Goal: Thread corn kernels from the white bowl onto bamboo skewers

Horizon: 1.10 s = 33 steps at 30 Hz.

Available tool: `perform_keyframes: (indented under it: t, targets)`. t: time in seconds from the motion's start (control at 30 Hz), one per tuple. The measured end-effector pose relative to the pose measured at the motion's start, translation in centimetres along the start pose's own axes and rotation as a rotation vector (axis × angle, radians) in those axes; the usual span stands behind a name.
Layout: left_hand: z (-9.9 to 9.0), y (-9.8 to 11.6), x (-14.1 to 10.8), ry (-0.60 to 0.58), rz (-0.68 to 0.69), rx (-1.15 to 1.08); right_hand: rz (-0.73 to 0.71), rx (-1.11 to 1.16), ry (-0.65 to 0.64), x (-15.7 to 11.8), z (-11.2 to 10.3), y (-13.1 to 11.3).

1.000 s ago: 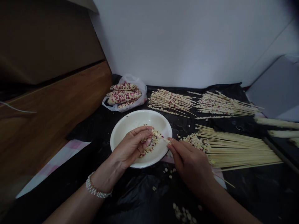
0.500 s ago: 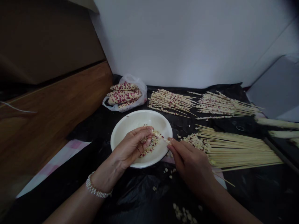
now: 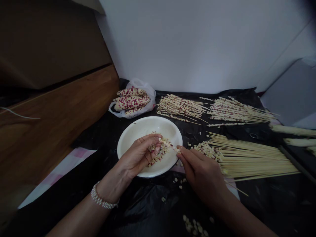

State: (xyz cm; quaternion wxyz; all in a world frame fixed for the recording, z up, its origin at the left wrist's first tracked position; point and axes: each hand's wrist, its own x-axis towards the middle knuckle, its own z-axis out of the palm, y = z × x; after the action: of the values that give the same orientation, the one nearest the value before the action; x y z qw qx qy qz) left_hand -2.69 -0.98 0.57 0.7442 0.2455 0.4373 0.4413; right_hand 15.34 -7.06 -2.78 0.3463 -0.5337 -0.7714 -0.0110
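Note:
My left hand (image 3: 142,153), with a beaded bracelet (image 3: 102,199) at the wrist, is over the white bowl (image 3: 128,131). Its fingers are curled around corn kernels, with one pale kernel at the thumb and fingertip. Loose red and cream kernels (image 3: 158,159) lie in the bowl. At the bowl's right rim, my right hand (image 3: 201,168) pinches a skewer (image 3: 238,188) whose tip carries pale kernels (image 3: 176,149); the bare end sticks out beyond the hand at the right. The two hands are a short gap apart.
Corn cobs (image 3: 132,102) sit in a plastic bag (image 3: 149,92) behind the bowl. Two piles of threaded skewers (image 3: 181,107) lie along the wall. Bare skewers (image 3: 256,161) and a kernel heap (image 3: 207,149) are at the right. More kernels (image 3: 195,227) lie in front on black sheeting (image 3: 145,204).

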Motion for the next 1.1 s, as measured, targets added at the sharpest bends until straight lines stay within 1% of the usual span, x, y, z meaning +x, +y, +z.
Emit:
perform_keyframes:
  t: [0.13, 0.33, 0.53, 0.8, 0.87, 1.0, 1.1]
  targets:
    - [0.0, 0.0, -0.1, -0.028, -0.003, -0.008, 0.016, -0.005, -0.011, 0.0, -0.1, -0.1]
    - [-0.2, -0.1, -0.1, -0.026, -0.003, -0.016, 0.029, 0.032, 0.006, 0.1, 0.0, -0.1]
    - [-0.4, -0.2, -0.2, -0.068, 0.003, 0.054, 0.049, 0.047, -0.003, 0.1, 0.0, -0.1]
    - [0.0, -0.4, -0.2, -0.087, -0.021, 0.097, 0.036, 0.064, 0.004, 0.0, 0.2, -0.2]
    - [0.0, -0.4, -0.1, -0.103, -0.016, 0.055, 0.041, 0.071, 0.008, 0.1, 0.1, -0.1]
    - [-0.1, 0.1, 0.0, -0.100, -0.029, -0.125, 0.057, 0.069, 0.002, 0.2, 0.0, 0.0]
    - [-0.1, 0.6, -0.5, -0.165, -0.090, -0.143, 0.062, 0.050, -0.016, 0.2, -0.1, 0.0]
